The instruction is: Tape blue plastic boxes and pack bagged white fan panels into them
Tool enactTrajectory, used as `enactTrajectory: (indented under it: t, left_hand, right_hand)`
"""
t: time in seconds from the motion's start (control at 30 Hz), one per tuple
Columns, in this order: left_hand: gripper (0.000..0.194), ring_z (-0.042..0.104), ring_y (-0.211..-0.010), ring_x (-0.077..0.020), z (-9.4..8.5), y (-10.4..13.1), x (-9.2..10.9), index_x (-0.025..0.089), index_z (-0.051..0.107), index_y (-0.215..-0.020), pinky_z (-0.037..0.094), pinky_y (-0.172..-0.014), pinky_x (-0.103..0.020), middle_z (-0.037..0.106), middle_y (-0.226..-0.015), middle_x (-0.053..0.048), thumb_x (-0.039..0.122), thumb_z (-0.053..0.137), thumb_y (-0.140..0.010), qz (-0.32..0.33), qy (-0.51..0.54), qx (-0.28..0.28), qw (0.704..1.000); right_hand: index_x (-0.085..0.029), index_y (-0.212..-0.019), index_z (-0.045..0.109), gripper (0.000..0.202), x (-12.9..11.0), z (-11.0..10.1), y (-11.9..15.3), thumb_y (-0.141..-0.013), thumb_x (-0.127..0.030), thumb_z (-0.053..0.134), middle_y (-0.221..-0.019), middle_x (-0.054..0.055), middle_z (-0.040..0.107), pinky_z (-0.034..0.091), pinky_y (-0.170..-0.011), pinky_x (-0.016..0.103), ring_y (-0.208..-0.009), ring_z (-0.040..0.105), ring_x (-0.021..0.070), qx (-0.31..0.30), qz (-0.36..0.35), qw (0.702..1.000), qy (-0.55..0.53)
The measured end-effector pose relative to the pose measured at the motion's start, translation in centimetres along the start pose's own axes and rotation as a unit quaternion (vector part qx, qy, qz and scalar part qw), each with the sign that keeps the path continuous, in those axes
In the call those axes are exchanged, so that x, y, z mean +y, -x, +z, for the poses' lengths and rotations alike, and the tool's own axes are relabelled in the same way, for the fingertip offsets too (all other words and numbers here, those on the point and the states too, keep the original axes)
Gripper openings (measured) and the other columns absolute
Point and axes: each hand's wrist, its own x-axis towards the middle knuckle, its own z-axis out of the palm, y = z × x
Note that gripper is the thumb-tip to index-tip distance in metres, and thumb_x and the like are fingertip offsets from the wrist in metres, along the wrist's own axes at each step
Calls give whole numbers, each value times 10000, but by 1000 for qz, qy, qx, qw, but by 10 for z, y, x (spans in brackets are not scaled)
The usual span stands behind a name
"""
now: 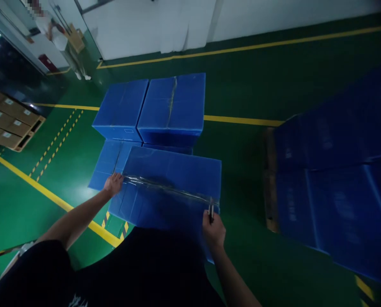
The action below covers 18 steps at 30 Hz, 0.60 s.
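Blue box: corrugated-plastic carton, lid flaps shut, directly in front of the person, resting on top of other blue boxes stacked on the green floor. A strip of clear tape runs along the centre seam from the left edge to the right edge.

Left hand: laid on the left end of the seam, fingers curled down over the tape end, pressing rather than gripping.

Right hand: at the right end of the seam, fingers closed around a small slender tool; whether blade or pen I cannot tell.

Handling, judged: panels look stiff and smooth, probably slippery under a bare palm; flaps likely flex at the seam if pressed mid-span. Weight unknown, contents hidden. The tape is thin, glossy and wrinkled, likely to tear or stick to itself. Best hold for the box is probably the bottom edges or corners, not the taped seam.

Nearby: more blue cartons on a pallet to the right; brown cartons far left; another person well apart in the background.
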Motion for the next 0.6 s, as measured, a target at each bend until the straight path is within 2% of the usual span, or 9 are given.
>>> enactTrajectory:
  t: [0.07,0.17,0.33,0.4,0.47,0.53,0.6]
  left_hand:
    - [316,629,-1276,-367,-2,-2,11,135,825,-1104,553,-1047,-470,725,-1288,-212,104,512,-1070,-12,-8,-14,1000]
    - [273,657,-1254,-340,8,-2,34,133,815,-1055,561,-1027,-421,727,-1273,-190,80,547,-1056,-69,-11,-7,998]
    - [399,689,-1190,-330,28,5,65,50,777,-1258,540,-1026,-415,701,-1319,-227,94,399,-1137,-201,9,26,979]
    - [404,680,-1221,-334,28,11,73,25,760,-1279,529,-1066,-439,695,-1342,-249,130,387,-1162,-220,25,27,975]
    - [375,682,-1245,-334,27,20,90,25,756,-1274,534,-1090,-466,704,-1337,-247,134,416,-1159,-217,48,20,975]
    - [340,696,-1250,-341,30,33,125,40,767,-1262,547,-1097,-479,723,-1325,-239,125,464,-1136,-195,80,12,977]
    - [312,719,-1224,-351,37,50,182,70,800,-1206,565,-1077,-470,746,-1295,-241,126,509,-1108,-156,126,4,980]
  right_hand:
    - [-216,-974,704,580,0,4,0,-1004,-713,408,-900,123,721,477,-776,367,-824,680,268,-7,-19,1000,-13]
    - [-223,-895,645,536,0,9,0,-1002,-676,380,-882,121,690,444,-753,371,-793,643,256,4,-43,999,-27]
    - [-240,-860,580,489,6,10,5,-995,-652,356,-904,123,662,420,-782,379,-849,615,258,14,-93,994,-47]
    - [-249,-848,555,481,10,8,7,-1004,-657,353,-884,115,648,409,-773,378,-827,598,251,8,-105,993,-52]
    - [-252,-854,545,491,14,6,8,-1014,-670,344,-882,119,645,408,-776,383,-825,594,256,-1,-114,992,-59]
    - [-252,-863,545,522,16,3,6,-1013,-708,341,-888,129,651,421,-794,388,-848,606,267,-13,-122,990,-69]
    - [-255,-856,544,570,16,-2,3,-1000,-770,347,-878,130,660,428,-786,386,-848,610,269,-32,-123,989,-81]
